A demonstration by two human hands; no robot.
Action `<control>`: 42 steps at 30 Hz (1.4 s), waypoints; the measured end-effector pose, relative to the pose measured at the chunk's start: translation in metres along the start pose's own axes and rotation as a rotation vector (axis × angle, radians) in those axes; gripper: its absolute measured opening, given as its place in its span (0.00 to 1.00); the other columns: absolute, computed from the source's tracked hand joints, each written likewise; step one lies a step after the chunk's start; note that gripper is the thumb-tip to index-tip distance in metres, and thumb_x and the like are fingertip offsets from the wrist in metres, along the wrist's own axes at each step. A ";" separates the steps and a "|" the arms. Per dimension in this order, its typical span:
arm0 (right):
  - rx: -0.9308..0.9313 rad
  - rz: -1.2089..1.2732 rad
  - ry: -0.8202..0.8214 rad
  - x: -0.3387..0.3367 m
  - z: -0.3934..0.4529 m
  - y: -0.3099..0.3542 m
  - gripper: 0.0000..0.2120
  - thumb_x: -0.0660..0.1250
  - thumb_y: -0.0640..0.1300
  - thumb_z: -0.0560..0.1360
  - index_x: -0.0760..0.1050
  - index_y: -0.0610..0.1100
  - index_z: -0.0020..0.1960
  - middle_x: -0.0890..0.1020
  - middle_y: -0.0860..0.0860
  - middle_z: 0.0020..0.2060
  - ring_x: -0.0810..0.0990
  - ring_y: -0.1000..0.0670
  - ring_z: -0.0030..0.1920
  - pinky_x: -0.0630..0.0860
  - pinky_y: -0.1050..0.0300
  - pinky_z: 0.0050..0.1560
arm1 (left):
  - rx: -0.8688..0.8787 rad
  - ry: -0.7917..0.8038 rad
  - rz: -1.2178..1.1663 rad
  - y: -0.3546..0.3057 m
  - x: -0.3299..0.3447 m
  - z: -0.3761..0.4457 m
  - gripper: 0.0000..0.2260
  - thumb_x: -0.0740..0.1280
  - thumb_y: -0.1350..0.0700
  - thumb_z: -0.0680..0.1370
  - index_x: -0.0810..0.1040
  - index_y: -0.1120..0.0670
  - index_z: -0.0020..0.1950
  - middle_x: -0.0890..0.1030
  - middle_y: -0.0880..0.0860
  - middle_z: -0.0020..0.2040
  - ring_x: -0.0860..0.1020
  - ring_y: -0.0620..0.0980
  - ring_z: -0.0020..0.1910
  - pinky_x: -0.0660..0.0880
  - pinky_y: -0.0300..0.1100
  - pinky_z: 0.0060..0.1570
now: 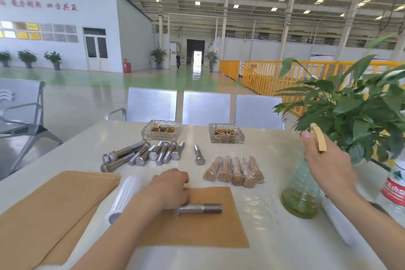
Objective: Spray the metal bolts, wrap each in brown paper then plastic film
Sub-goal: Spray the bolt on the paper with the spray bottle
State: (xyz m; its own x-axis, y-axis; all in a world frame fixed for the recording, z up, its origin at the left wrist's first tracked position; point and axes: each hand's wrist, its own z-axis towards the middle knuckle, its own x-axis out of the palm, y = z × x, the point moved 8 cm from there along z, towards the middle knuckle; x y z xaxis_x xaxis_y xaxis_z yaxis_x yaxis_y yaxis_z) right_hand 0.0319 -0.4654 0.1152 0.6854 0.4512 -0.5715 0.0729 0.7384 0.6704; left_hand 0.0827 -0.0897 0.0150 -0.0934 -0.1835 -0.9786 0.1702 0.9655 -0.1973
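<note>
On the white worktop (pixel 274 254) a single brown paper sheet (pixel 210 228) lies flat at 6 o'clock, and one grey metal hex bolt (pixel 200 208) lies on its middle, threaded end pointing to 3 o'clock. The left hand (pixel 172 188) rests on the sheet with fingers curled over the bolt's head end, grasping it. At 8 o'clock sits a stack of brown paper sheets (pixel 50 210), and just beside its right edge lies a roll of clear plastic film (pixel 125 197). At 11 o'clock from the sheet is a loose pile of bare metal bolts (pixel 142 154); one separate bare bolt (pixel 199 155) lies alone to the right of it. At 1 o'clock five wrapped bolts in brown paper and clear film (pixel 234 171) lie side by side, touching. At 3 o'clock stands a clear green spray bottle holding yellowish liquid (pixel 301 193); the right hand (pixel 324 160) is over its top, fingers round the head by the tan trigger (pixel 318 140), though motion blur leaves the exact grip uncertain. Two glass trays of small tan pieces (pixel 161 130) stand at 12 o'clock. A green leafy plant (pixel 355 107) stands at 2 o'clock.
</note>
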 end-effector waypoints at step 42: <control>-0.906 -0.144 0.692 0.130 -0.171 0.103 0.05 0.62 0.51 0.76 0.74 0.56 0.52 0.75 0.57 0.47 0.73 0.56 0.51 0.72 0.54 0.48 | 0.457 -0.230 0.074 -0.038 -0.012 -0.076 0.08 0.62 0.39 0.76 0.74 0.41 0.50 0.72 0.40 0.43 0.74 0.41 0.47 0.67 0.42 0.40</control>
State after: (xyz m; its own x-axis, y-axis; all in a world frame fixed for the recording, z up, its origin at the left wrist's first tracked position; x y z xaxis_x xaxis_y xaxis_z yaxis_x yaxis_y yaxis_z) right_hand 0.0050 -0.2452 0.0292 0.1477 0.3051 -0.9408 -0.6216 0.7685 0.1517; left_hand 0.0027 -0.1107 0.0384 0.1451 -0.2032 -0.9683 0.5838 0.8078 -0.0820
